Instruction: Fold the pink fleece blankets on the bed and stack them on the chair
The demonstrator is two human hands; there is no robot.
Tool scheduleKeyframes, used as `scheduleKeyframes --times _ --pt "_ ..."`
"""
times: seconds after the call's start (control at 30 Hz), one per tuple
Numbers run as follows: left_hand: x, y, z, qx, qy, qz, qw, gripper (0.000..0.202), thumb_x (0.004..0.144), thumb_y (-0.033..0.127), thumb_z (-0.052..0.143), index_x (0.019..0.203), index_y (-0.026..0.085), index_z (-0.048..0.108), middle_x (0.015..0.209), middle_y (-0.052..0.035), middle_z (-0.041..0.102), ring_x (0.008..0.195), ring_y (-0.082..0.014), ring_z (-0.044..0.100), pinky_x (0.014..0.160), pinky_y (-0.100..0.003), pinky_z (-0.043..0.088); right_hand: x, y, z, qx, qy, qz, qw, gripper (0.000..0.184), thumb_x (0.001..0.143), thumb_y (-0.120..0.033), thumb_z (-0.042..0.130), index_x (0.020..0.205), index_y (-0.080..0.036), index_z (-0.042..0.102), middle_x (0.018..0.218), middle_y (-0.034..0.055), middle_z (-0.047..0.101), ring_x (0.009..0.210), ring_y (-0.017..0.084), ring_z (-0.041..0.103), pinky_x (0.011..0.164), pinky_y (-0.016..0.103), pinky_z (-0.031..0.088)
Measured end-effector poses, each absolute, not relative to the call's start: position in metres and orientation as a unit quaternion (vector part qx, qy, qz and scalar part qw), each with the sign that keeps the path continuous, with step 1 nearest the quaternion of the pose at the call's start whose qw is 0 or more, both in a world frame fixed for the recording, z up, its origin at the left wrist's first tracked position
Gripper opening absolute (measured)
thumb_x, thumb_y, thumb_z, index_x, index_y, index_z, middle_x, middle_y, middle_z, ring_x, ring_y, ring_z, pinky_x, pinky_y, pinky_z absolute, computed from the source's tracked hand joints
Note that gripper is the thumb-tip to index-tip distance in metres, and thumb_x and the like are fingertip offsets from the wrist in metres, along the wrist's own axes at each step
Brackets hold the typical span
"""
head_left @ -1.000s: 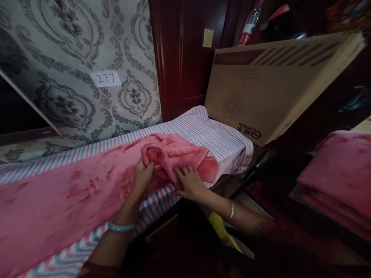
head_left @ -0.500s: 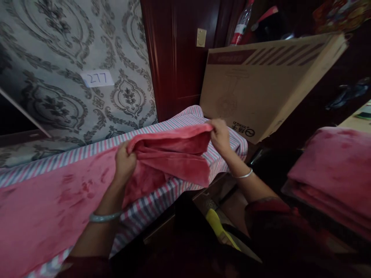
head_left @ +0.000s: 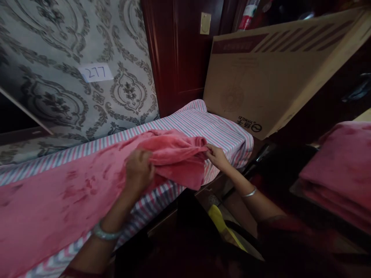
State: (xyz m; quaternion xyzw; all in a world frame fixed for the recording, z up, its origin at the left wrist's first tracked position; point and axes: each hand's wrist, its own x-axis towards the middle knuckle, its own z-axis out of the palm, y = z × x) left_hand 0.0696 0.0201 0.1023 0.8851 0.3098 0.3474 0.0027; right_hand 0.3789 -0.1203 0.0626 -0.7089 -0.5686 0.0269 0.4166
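Note:
A pink plush blanket (head_left: 84, 193) lies lengthwise over a striped sheet (head_left: 197, 121), its right end bunched up in loose folds. My left hand (head_left: 139, 170) is closed on the blanket near the middle of those folds, slightly blurred. At the far right of the bunched part, my right hand (head_left: 216, 156) pinches the blanket's edge. One corner of the blanket hangs toward the front edge of the striped sheet, below my right hand. A pale bangle circles each wrist.
Behind the right end leans a large cardboard box (head_left: 261, 73). A folded pink blanket (head_left: 342, 166) sits at the far right. Below the sheet's edge is something yellow (head_left: 223, 224). Patterned wall (head_left: 121, 46) with a paper marked 277 (head_left: 97, 72) and a dark red door panel (head_left: 179, 58) stand behind.
Both hands have come down and nearer the front, my left hand also rightward. The blanket fold that was held up and stretched between them is now lower and crumpled.

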Motion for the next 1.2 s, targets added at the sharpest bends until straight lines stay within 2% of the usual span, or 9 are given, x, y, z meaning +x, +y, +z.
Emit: scheduleKeyframes --times 0.07,0.13,0.17,0.3,0.47,0.6,0.77,1.03,1.2 --pt "0.091 -0.010 0.091 0.945 0.157 0.279 0.070 0.020 0.086 0.018 0.053 0.101 0.021 0.067 0.102 -0.0108 0.067 0.099 -0.0264 0.063 0.093 -0.041 0.051 0.381 -0.113 0.081 -0.716 -0.576 0.013 0.394 0.028 0.087 -0.032 0.050 0.098 -0.018 0.072 0.079 0.0052 0.070 0.071 0.021 0.062 0.066 0.028 0.040" --pt "0.119 -0.028 0.082 0.966 0.058 0.207 0.142 0.026 0.089 0.014 0.047 0.105 0.021 0.067 0.104 -0.0091 0.069 0.098 -0.0225 0.064 0.089 -0.035 0.053 0.383 -0.105 0.098 -0.733 -0.577 -0.020 0.359 0.026 0.088 -0.034 0.054 0.098 -0.019 0.073 0.083 0.0064 0.072 0.075 0.022 0.063 0.066 0.028 0.038" --pt "0.133 -0.032 0.078 0.967 0.040 0.195 0.161 0.032 0.089 0.011 0.045 0.110 0.021 0.066 0.111 -0.0092 0.069 0.104 -0.0221 0.064 0.093 -0.035 0.052 0.383 -0.102 0.105 -0.743 -0.574 -0.037 0.341 0.025 0.088 -0.034 0.056 0.099 -0.020 0.074 0.084 0.0066 0.073 0.076 0.022 0.063 0.066 0.028 0.038" --pt "0.187 -0.026 0.073 0.972 0.094 0.177 0.126 0.043 0.091 0.008 0.045 0.129 0.020 0.060 0.131 -0.0104 0.066 0.124 -0.0245 0.057 0.109 -0.041 0.043 0.386 -0.092 0.115 -0.761 -0.556 -0.054 0.329 0.021 0.086 -0.030 0.060 0.101 -0.022 0.073 0.082 0.0048 0.073 0.075 0.021 0.062 0.065 0.027 0.037" --pt "0.218 -0.019 0.070 0.971 0.186 0.132 0.071 0.025 0.092 0.013 0.050 0.111 0.014 0.066 0.120 -0.0163 0.068 0.117 -0.0273 0.061 0.103 -0.044 0.046 0.396 -0.089 0.097 -0.710 -0.556 0.028 0.432 0.022 0.077 -0.024 0.059 0.096 -0.019 0.071 0.083 0.0026 0.071 0.076 0.019 0.061 0.072 0.028 0.044" --pt "0.213 -0.016 0.074 0.956 0.154 0.197 0.151 0.017 0.089 0.013 0.050 0.092 0.017 0.066 0.103 -0.0119 0.069 0.102 -0.0247 0.063 0.095 -0.039 0.049 0.404 -0.093 0.077 -0.684 -0.507 0.073 0.520 0.019 0.073 -0.029 0.058 0.087 -0.019 0.067 0.075 0.0009 0.064 0.070 0.018 0.056 0.068 0.028 0.044" --pt "0.207 -0.003 0.088 0.887 0.163 0.341 0.265 0.017 0.086 0.016 0.050 0.094 0.020 0.064 0.103 -0.0068 0.071 0.101 -0.0224 0.063 0.096 -0.038 0.049 0.395 -0.094 0.064 -0.648 -0.497 0.104 0.567 0.021 0.074 -0.037 0.061 0.083 -0.019 0.066 0.070 -0.0011 0.060 0.065 0.016 0.051 0.063 0.026 0.042" --pt "0.207 0.002 0.096 0.883 0.159 0.352 0.268 0.018 0.085 0.016 0.051 0.093 0.021 0.067 0.106 -0.0065 0.072 0.105 -0.0233 0.063 0.100 -0.040 0.048 0.377 -0.093 0.073 -0.593 -0.515 0.157 0.599 0.035 0.074 -0.040 0.062 0.099 -0.017 0.069 0.084 0.0024 0.064 0.072 0.016 0.055 0.068 0.029 0.046" --pt "0.205 0.007 0.098 0.887 0.155 0.354 0.252 0.022 0.085 0.014 0.052 0.098 0.019 0.069 0.109 -0.0074 0.072 0.106 -0.0234 0.063 0.101 -0.041 0.049 0.371 -0.105 0.083 -0.564 -0.536 0.216 0.590 0.041 0.088 -0.045 0.054 0.115 -0.018 0.069 0.090 0.0040 0.064 0.068 0.016 0.055 0.067 0.031 0.048"
